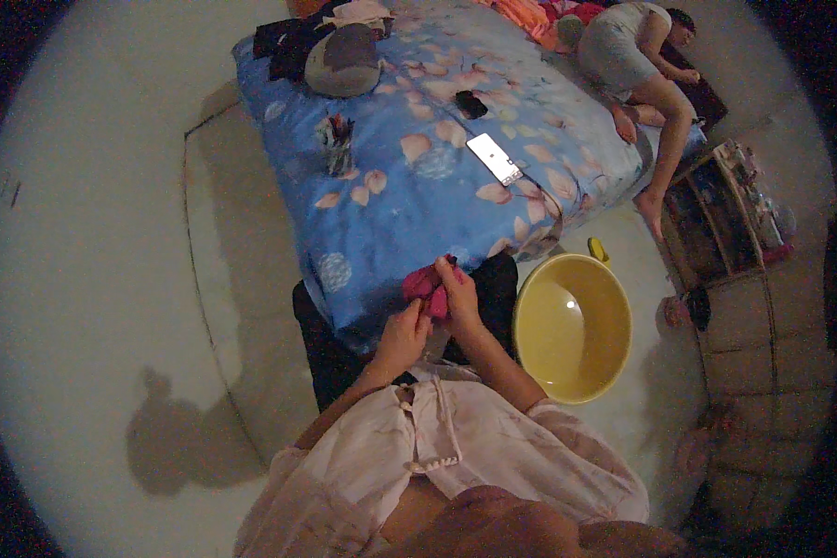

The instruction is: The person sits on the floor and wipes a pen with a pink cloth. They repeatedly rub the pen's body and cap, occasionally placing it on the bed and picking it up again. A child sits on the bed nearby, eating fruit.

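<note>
A small piece of deep pink cloth [421, 282] is bunched between my two hands, just over the near edge of the bed. My left hand [404, 337] closes on its lower end, fingers pressed together. Slightly higher and to the right, my right hand [458, 296] grips the cloth with the thumb on top. Part of the cloth is hidden by the fingers, so its exact kind cannot be made out. Both hands are close together, above my dark-clothed lap.
The bed [372, 246] has a blue flowered sheet. On it lie a lit phone [495, 158] with a cable, a small black object [471, 104], a clear packet [336, 149] and a grey bundle [346, 60]. Someone [637, 60] lies at far right. A yellow basin [620, 325] stands right.
</note>
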### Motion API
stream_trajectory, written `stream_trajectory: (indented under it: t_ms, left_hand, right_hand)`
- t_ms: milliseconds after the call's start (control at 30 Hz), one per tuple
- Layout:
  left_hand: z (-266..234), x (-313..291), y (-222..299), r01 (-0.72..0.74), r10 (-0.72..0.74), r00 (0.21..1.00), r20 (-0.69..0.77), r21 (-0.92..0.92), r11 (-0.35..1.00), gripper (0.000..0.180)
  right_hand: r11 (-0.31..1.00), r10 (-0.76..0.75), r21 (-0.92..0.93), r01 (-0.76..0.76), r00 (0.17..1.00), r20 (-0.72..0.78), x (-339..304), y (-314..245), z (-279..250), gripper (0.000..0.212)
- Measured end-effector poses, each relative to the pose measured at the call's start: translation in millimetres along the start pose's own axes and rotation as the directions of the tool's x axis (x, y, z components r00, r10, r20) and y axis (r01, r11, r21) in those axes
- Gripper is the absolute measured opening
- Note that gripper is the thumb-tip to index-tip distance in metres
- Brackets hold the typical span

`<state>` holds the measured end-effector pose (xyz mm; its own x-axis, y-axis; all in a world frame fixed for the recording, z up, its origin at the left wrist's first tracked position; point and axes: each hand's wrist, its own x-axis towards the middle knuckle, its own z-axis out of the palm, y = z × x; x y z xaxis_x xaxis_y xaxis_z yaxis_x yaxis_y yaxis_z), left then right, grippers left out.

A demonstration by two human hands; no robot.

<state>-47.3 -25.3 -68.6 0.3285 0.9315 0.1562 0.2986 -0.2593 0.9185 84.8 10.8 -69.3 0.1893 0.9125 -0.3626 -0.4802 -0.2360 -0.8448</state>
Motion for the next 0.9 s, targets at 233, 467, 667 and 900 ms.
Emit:
stream_trajectory:
  t_ms: [233, 467, 667, 900]
  left_hand:
    - [-21, 15, 14, 0.593, -0.496, 0.8, 0.339, -0.575, 0.564, 0.021]
    - [-21, 14, 14, 0.701, -0.223, 0.693, 0.685, -0.713, -0.009, 0.023]
    - [-19, 22, 22, 0.519, -0.37, 0.844, 0.389, -0.768, 0.377, 0.02]
    - [-10, 14, 23, -0.157, 0.189, 0.956, -0.226, 0.154, 0.976, 0.025]
  right_hand:
    - [0.998, -0.05, -0.031, 0.05, 0.999, 0.001, -13, -4, 15, 0.032]
    - [0.946, 0.055, 0.32, -0.056, 0.998, 0.012, 24, -36, -13, 0.045]
    - [0.702, -0.057, 0.659, -0.27, 0.901, 0.43, 8, -39, -26, 0.049]
    - [0.999, 0.01, 0.036, -0.02, 0.965, 0.262, -31, -11, 17, 0.051]
